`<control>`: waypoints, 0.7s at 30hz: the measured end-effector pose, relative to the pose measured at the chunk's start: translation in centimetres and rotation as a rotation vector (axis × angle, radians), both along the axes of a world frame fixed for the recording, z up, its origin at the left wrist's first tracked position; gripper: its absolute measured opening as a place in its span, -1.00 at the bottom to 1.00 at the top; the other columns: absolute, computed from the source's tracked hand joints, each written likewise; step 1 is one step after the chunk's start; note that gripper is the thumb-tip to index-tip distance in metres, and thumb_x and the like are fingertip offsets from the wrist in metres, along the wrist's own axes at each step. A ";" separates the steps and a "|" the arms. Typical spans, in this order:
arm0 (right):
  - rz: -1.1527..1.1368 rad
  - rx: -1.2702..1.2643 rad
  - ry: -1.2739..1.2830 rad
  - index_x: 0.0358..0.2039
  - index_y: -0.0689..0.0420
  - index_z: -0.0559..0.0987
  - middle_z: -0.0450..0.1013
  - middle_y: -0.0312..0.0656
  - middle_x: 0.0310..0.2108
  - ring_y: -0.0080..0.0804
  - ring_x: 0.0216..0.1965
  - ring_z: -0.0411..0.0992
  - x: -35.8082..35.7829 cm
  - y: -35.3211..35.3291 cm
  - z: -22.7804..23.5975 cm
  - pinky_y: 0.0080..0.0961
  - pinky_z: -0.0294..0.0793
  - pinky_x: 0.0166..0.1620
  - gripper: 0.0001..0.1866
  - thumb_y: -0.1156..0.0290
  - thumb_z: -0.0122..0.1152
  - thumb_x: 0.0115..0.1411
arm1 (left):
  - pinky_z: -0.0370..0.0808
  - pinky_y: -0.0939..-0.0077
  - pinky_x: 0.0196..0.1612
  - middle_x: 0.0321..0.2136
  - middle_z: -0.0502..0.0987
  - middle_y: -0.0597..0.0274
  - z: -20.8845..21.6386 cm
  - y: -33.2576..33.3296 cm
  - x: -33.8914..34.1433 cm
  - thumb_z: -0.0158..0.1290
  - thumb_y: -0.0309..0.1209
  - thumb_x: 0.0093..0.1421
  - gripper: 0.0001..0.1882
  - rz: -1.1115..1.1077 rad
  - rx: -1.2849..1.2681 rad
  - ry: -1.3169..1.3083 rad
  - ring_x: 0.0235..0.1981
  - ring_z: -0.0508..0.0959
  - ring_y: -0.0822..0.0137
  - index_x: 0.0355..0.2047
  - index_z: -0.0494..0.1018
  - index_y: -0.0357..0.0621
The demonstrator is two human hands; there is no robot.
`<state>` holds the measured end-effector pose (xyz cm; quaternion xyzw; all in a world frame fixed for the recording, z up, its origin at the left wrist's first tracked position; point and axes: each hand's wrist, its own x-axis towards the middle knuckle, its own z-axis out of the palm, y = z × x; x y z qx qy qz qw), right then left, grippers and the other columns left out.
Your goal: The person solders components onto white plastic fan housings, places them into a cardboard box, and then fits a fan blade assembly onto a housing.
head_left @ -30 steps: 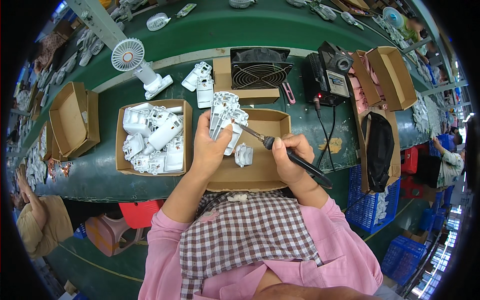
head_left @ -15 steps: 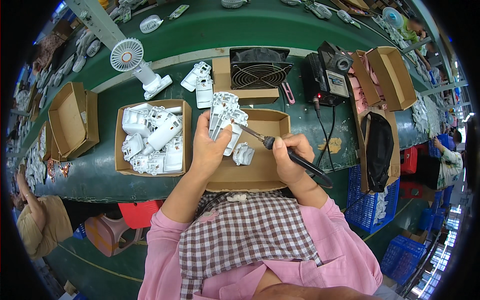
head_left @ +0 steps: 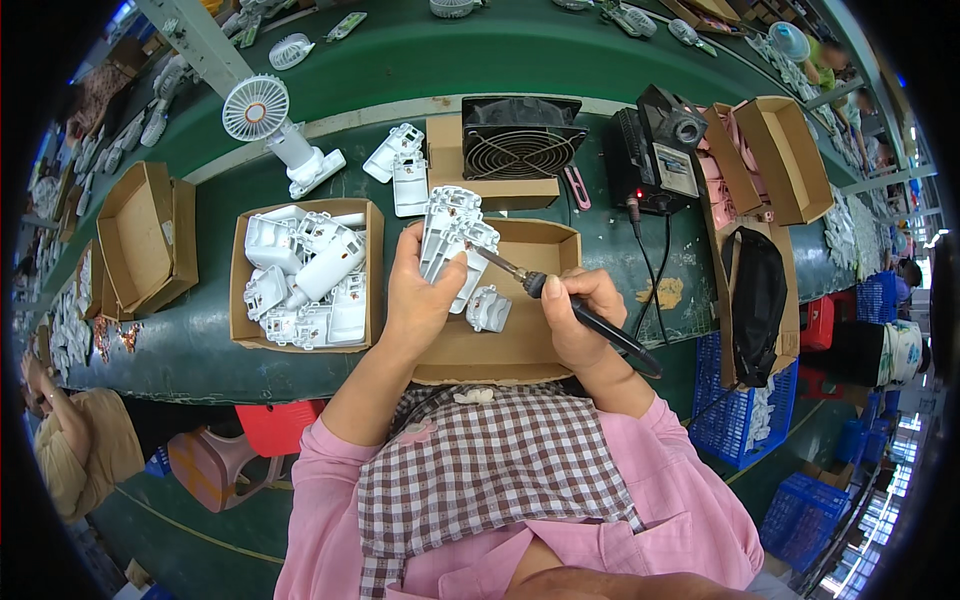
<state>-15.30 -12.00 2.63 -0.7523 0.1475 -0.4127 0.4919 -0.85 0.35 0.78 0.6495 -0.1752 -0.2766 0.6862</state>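
Note:
Over a shallow cardboard tray [head_left: 490, 368], my left hand [head_left: 418, 305] is closed on a white plastic housing [head_left: 445, 235] with small parts inside. My right hand [head_left: 588, 315] grips a soldering iron [head_left: 600, 325] by its black handle. The iron's metal tip points left and meets the right side of the housing, close to my left thumb; whether it touches there I cannot tell exactly. Another white plastic piece [head_left: 488, 309] lies in the tray just below the tip.
Left of the tray stands a cardboard box [head_left: 306, 345] of white housings. Behind are a white handheld fan [head_left: 285, 135], two white shells [head_left: 408, 180], a black square fan [head_left: 522, 140] and a black soldering station [head_left: 655, 150]. A cable [head_left: 655, 265] hangs nearby. Cartons [head_left: 790, 160] stand at right.
My hands and the housing have barely moved. On the green belt at the back, the white fan parts have shifted left.

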 end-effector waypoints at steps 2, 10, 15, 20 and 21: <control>-0.001 -0.024 0.008 -0.47 0.16 0.38 0.42 -0.23 -0.64 -0.60 -0.65 0.32 0.0 0.0 -0.1 -0.64 0.28 -0.58 -0.79 0.49 0.29 0.11 | 0.41 0.52 -0.11 -0.17 0.44 0.13 0.0 0.0 0.0 0.10 -0.45 0.11 -0.54 0.003 -0.002 -0.012 -0.18 0.44 0.42 -0.01 0.24 -0.28; -0.015 -0.024 0.020 -0.47 0.16 0.38 0.42 -0.24 -0.64 -0.61 -0.66 0.32 0.1 0.0 -0.2 -0.64 0.28 -0.58 -0.79 0.48 0.28 0.11 | 0.41 0.52 -0.12 -0.18 0.44 0.15 0.0 0.0 0.0 0.10 -0.44 0.10 -0.55 -0.007 0.000 -0.024 -0.19 0.44 0.43 -0.02 0.25 -0.26; 0.003 -0.039 0.001 -0.46 0.17 0.37 0.42 -0.24 -0.62 -0.61 -0.64 0.32 -0.1 -0.1 -0.5 -0.65 0.29 -0.56 -0.80 0.51 0.26 0.12 | 0.41 0.57 -0.07 -0.11 0.43 0.18 0.2 0.2 0.2 0.07 -0.49 0.15 -0.52 -0.050 0.010 0.025 -0.14 0.44 0.46 0.07 0.22 -0.26; 0.040 0.096 -0.190 -0.40 0.18 0.35 0.42 -0.20 -0.57 -0.55 -0.58 0.34 -0.6 -0.3 -1.4 -0.62 0.33 -0.49 -0.83 0.58 0.19 0.13 | 0.43 0.52 -0.08 -0.14 0.41 0.12 0.1 0.2 0.3 0.11 -0.49 0.06 -0.47 -0.072 -0.238 0.187 -0.14 0.45 0.42 0.02 0.18 -0.29; 0.071 0.085 -0.255 -0.38 0.18 0.34 0.42 -0.19 -0.56 -0.53 -0.57 0.34 -0.6 -0.4 -1.5 -0.60 0.33 -0.49 -0.83 0.58 0.19 0.13 | 0.44 0.51 -0.07 -0.13 0.41 0.12 0.2 0.2 0.3 0.12 -0.49 0.06 -0.45 -0.092 -0.246 0.195 -0.14 0.46 0.41 0.03 0.16 -0.29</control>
